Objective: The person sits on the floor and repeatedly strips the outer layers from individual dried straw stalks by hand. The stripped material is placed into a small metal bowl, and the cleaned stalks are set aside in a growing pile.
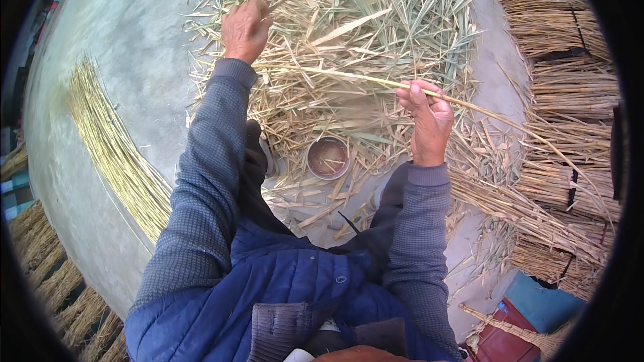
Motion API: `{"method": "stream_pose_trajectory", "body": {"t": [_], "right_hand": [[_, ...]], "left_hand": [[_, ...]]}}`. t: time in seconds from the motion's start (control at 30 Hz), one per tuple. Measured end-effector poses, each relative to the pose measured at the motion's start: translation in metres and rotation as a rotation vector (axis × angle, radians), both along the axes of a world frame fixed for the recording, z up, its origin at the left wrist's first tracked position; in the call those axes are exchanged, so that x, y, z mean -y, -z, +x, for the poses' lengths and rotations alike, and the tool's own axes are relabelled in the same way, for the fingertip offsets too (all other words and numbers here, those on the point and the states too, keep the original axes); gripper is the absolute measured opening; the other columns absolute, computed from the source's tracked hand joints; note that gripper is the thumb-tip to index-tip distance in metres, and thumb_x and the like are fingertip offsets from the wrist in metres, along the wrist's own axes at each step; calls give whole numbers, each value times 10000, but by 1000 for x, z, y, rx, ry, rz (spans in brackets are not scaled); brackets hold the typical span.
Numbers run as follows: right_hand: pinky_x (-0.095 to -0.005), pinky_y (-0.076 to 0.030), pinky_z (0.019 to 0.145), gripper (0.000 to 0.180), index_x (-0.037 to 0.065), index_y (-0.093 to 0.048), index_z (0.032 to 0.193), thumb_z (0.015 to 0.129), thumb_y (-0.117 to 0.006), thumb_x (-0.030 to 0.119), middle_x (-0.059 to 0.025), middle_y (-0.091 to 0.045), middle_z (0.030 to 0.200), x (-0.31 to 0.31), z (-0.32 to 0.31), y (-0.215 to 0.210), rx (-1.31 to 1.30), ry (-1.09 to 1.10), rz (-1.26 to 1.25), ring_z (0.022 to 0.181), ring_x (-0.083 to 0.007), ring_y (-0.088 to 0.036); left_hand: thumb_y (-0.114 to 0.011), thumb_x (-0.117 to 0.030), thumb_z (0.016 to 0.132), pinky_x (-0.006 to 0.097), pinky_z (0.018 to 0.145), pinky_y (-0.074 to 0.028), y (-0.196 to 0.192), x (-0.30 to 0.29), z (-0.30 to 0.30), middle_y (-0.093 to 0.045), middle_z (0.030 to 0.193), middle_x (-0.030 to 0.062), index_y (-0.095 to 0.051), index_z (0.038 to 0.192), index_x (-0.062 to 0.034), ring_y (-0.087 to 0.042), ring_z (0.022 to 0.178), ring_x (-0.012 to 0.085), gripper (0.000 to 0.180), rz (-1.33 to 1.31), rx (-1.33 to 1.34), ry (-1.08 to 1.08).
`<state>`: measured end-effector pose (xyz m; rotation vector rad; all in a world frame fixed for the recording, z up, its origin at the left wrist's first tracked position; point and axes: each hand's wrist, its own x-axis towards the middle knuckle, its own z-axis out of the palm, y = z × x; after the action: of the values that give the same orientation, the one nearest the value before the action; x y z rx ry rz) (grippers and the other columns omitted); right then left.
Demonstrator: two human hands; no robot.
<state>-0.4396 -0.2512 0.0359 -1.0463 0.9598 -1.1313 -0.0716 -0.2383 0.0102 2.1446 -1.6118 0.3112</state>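
Note:
A long, thin reed stalk (362, 77) lies across my right hand (429, 121), pinched between thumb and fingers. From there it runs left over the litter toward my left wrist, and its thin other end bends down to the right. My left hand (245, 30) is raised farther off, its fingers curled closed; what they hold, if anything, is hidden. Beneath both hands spreads a thick heap of dry and greenish leaf strips (349, 33). A small round bowl (328, 177) with bits of stalk inside stands between my feet.
A bundle of peeled yellow stalks (121, 154) lies on the concrete floor (154, 60) to the left. Tied reed bundles (563, 87) are stacked along the right. Loose stalks (530, 211) reach toward my right arm. More bundles (54, 288) fill the lower left; a red object (503, 338) sits lower right.

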Motion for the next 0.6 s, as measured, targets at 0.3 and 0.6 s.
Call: {"method": "stream_pose_trajectory", "body": {"t": [0.3, 0.6], "right_hand": [[-268, -554, 739, 276, 8, -631, 1114, 962, -703, 227, -104, -713, 984, 1, 29, 14, -11, -107, 33, 861, -176, -720], [-236, -582, 705, 308, -31, -613, 1145, 955, -711, 190, -135, -718, 989, 28, -19, 1, 32, 99, 4, 847, -176, -724]], "left_hand": [[-757, -295, 843, 363, 801, -419, -13, -6, -117, -692, 837, 26, -717, 932, -122, -624, 861, 199, 199, -87, -145, 822], [-779, -257, 787, 417, 852, -382, -10, -13, -31, -694, 833, 17, -705, 891, -143, -617, 916, 239, 171, 370, 26, 361]]}}
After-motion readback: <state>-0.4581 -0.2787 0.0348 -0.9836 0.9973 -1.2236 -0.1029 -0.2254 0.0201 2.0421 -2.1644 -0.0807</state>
